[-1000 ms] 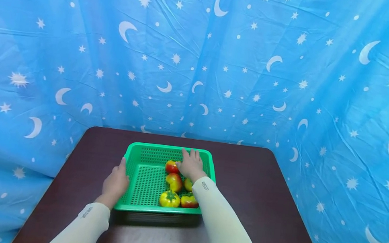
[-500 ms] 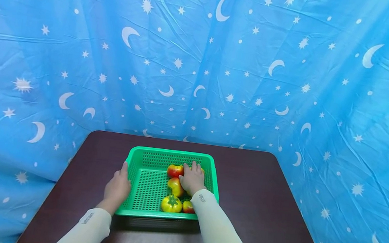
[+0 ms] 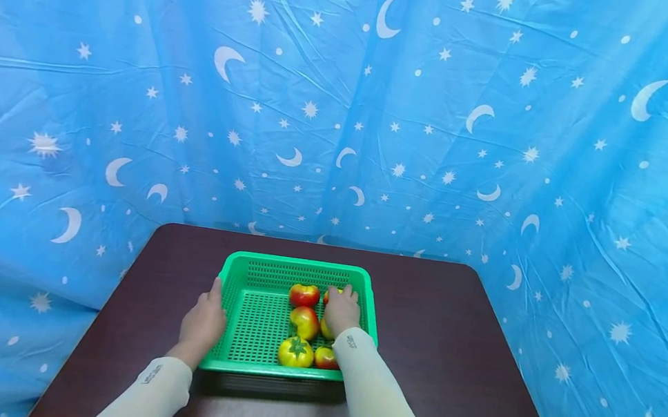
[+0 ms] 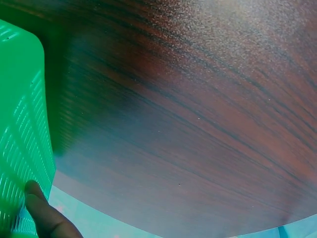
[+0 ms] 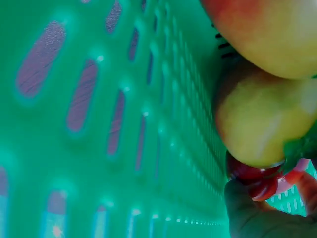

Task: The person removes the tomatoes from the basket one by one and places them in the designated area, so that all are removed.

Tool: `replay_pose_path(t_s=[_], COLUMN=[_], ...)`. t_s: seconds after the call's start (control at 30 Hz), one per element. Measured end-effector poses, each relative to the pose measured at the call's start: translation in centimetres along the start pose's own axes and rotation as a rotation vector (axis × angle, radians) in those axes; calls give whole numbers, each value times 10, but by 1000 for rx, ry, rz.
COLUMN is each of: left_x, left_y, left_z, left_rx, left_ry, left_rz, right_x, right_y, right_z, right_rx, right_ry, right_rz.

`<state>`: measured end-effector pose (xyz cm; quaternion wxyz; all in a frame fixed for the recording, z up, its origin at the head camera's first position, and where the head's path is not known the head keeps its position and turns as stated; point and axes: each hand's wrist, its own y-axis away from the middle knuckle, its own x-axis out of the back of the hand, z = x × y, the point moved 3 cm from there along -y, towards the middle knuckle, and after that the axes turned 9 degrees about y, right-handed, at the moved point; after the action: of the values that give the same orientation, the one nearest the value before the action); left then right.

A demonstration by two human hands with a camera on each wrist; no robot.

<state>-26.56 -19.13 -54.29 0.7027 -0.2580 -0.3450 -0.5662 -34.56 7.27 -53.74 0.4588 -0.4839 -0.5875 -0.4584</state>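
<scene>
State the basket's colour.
The basket is bright green; the head view shows it best.

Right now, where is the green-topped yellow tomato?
In the head view, the yellow tomato sits in the green basket, near side, left of a reddish fruit.

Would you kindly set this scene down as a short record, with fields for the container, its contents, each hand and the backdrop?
Container: green slotted plastic basket on a dark wood-grain table
Contents: six visible tomatoes, red and yellow, in two columns on the basket's right side
Left hand: touches the basket's left side
Right hand: pinches the far-right tomato
Backdrop: blue curtain printed with white moons and stars
</scene>
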Motion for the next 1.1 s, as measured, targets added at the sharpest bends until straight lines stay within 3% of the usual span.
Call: replay_pose_path(t_s=[0.4, 0.77, 1.1], left_x=[-2, 0, 2], left_y=[-1, 3, 1], left_z=[-3, -2, -1], left_rx=[-8, -4, -14], left_ry=[5, 3, -12], left_rz=[9, 11, 22], right_x=[-3, -14, -7], right_y=[-8, -12, -11], right_z=[0, 5, 2], right_rx=[-15, -5, 13], right_ry=[91, 92, 78], right_rz=[84, 121, 148])
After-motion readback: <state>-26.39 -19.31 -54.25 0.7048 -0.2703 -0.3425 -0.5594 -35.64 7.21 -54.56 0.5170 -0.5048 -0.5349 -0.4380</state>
